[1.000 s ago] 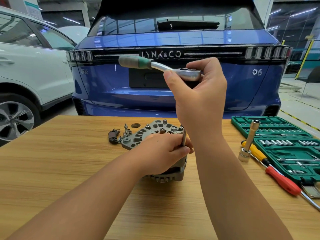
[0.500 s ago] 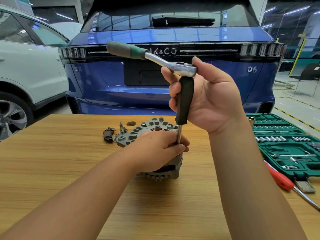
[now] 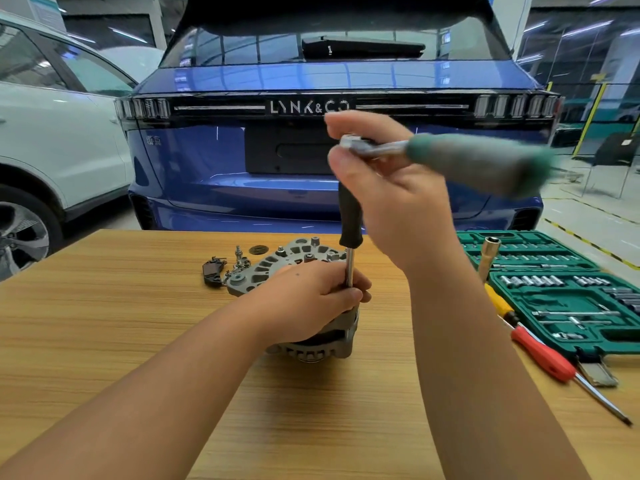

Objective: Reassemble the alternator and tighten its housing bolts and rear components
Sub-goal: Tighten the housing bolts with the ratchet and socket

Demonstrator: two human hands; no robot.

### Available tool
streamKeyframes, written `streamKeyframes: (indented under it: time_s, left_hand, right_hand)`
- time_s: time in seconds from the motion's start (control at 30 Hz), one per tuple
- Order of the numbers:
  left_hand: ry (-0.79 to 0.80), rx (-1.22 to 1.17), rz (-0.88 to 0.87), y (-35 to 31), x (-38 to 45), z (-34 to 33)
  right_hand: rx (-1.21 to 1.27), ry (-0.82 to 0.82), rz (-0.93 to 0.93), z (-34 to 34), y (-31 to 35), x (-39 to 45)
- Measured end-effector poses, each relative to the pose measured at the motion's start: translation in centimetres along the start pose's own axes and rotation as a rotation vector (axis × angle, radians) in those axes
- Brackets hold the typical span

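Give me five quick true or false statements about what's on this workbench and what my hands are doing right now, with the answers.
1. The right hand grips the ratchet at its head. True.
2. The ratchet's green handle points toward the white car. False: it points right, away from that car.
3. The left hand rests on the alternator and holds the extension bar. True.
4. The red screwdriver lies inside the socket case. False: it lies on the table beside the green socket case.
5. The alternator stands on the car's bumper. False: it stands on the table.
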State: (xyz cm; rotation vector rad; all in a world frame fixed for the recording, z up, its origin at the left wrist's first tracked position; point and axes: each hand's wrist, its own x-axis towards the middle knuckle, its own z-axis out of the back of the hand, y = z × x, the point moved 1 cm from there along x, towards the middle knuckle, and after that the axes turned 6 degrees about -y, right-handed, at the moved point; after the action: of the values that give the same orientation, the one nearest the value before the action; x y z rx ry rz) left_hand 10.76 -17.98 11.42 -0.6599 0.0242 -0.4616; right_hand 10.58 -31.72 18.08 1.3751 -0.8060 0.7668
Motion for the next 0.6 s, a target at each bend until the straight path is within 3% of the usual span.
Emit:
streamKeyframes:
  time_s: [0.07, 0.33, 0.6]
  left_hand:
    - [0.011, -0.001, 0.007, -0.1, 0.0, 0.1]
    - [0.001, -0.002, 0.009, -0.1, 0.1, 0.1]
    - [0.005, -0.032, -0.008, 0.0, 0.0, 0.3]
  right_hand:
    - [-0.013, 0.11, -0.003, -0.1, -0.4, -0.3]
    - [0.709, 0.322, -0.37, 0.8, -1.6, 0.3]
    - [0.759, 0.171, -0.47, 0.1, -1.7, 0.5]
